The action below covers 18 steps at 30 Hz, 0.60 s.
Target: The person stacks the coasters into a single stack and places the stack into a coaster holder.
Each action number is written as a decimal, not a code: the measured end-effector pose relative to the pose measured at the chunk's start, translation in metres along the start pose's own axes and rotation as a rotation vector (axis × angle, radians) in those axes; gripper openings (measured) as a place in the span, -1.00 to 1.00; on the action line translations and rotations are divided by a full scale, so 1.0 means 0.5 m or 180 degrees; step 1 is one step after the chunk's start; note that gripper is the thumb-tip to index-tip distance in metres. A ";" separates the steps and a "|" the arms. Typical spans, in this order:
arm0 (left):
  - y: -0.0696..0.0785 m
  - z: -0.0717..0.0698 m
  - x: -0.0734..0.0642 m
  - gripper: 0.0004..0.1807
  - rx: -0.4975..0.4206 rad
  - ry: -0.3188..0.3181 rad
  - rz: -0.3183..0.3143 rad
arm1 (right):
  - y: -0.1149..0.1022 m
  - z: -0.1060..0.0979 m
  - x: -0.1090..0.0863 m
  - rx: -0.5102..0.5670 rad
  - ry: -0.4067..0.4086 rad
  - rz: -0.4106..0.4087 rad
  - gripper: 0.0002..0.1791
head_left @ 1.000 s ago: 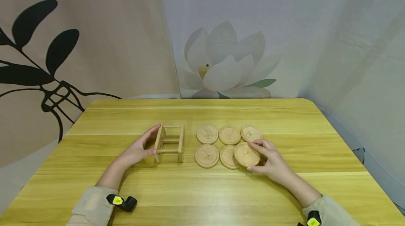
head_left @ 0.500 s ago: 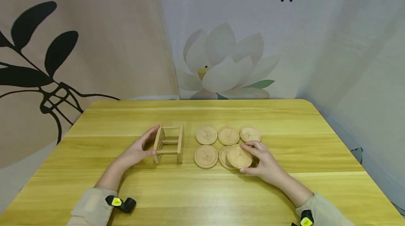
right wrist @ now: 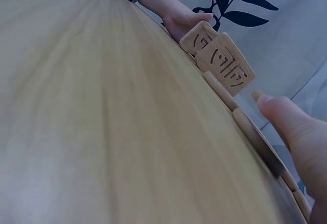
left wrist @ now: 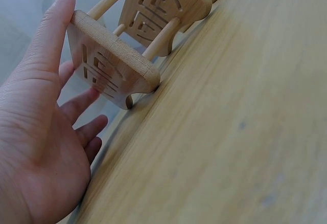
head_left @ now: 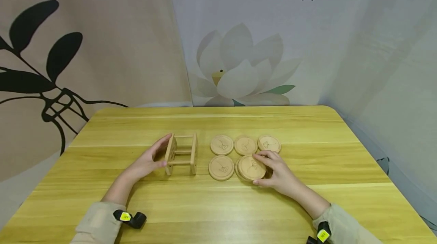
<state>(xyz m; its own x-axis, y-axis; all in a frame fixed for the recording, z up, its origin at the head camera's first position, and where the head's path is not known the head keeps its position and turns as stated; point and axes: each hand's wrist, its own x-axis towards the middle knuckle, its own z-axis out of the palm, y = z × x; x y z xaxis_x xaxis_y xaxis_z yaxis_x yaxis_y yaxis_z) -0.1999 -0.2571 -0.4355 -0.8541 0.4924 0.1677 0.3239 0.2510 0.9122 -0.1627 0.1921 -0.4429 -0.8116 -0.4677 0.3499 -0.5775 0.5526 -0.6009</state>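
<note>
My left hand [head_left: 145, 164] holds a small wooden coaster rack [head_left: 194, 156] by its left side panel, thumb at the near edge and a finger at the far edge. Cut-out slots mark the panel [left wrist: 107, 63] in the left wrist view. On the right, my right hand [head_left: 281, 173] pinches a round wooden coaster [head_left: 252, 168], engraved with a leaf, between thumb and fingers. It overlaps another coaster [head_left: 237, 172], which is mostly hidden beneath it. In the right wrist view the thumb [right wrist: 286, 112] shows close to the coasters' edges.
Several more coasters lie flat around the held one: one at the near left [head_left: 221, 168], and a back row with a left [head_left: 222, 145], a middle [head_left: 246, 145] and a right coaster [head_left: 269, 144]. The wooden table [head_left: 205, 213] ends at a printed curtain [head_left: 136, 46] behind.
My right hand has carried its coaster leftward, so that it covers most of the coaster in the near row. The left hand and rack stay put.
</note>
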 end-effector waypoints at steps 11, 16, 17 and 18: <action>-0.002 0.000 0.000 -0.07 0.0002 -0.0018 -0.0020 | -0.003 0.008 0.011 0.0073 -0.0041 -0.0020 -0.13; -0.002 0.000 0.000 -0.07 -0.0019 -0.0020 -0.0025 | 0.000 0.009 0.012 0.0051 -0.0064 -0.0017 -0.13; -0.002 0.000 0.000 -0.07 -0.0021 -0.0020 -0.0025 | 0.000 0.009 0.013 0.0040 -0.0069 -0.0022 -0.13; -0.002 0.001 0.000 -0.07 -0.0020 -0.0021 -0.0022 | 0.001 0.009 0.013 0.0029 -0.0077 -0.0023 -0.13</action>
<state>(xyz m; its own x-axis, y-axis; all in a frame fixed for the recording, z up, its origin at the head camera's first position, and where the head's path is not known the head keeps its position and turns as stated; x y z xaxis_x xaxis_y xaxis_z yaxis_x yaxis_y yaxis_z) -0.2001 -0.2571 -0.4365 -0.8536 0.4961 0.1590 0.3154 0.2492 0.9157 -0.1678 0.1862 -0.4444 -0.8050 -0.4883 0.3369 -0.5825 0.5429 -0.6049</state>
